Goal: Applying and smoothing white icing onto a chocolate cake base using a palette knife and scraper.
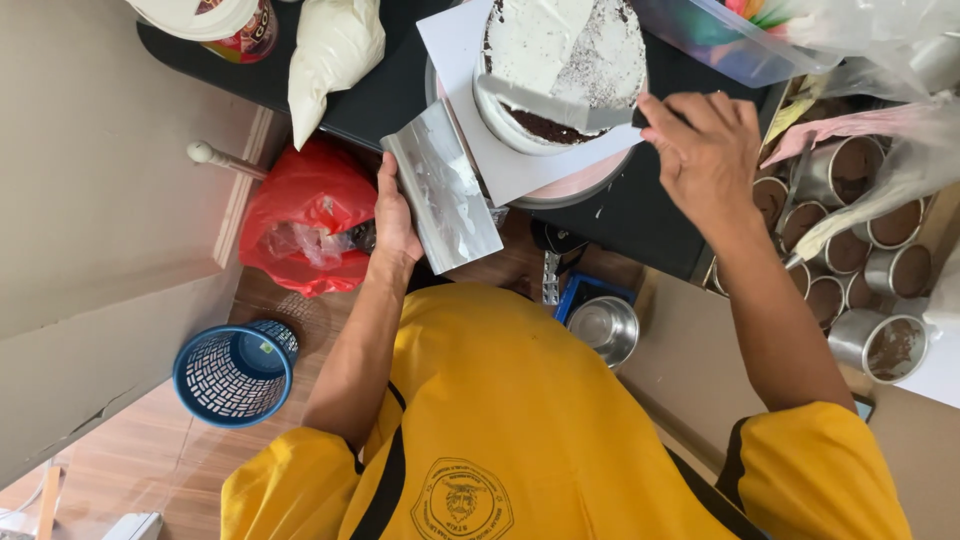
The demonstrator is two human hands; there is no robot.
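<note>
- Cake (pixel 560 70), dark sponge under white frosting, sat on a round turntable (pixel 575 185) on the black worktop (pixel 640 215), top centre of view.
- Long spatula (pixel 550 105) lay flat against the cake's near edge, blade smeared white.
- Right hand (pixel 705 150) gripped the spatula handle, fingers closed around it, just right of the cake.
- Left hand (pixel 395 220) held a metal bench scraper (pixel 442 185) by its near edge, fingers wrapped on it; scraper tilted, off the worktop edge, just left of the turntable.
- White filled bag (pixel 330 50) lay on the worktop, left of the cake.
- Metal tins (pixel 860 250) with brown residue crowded to the right.
- Red plastic bag (pixel 305 215) and blue perforated basket (pixel 235 370) sat on the floor, left.
- Steel bowl (pixel 605 330) sat below the worktop edge.
</note>
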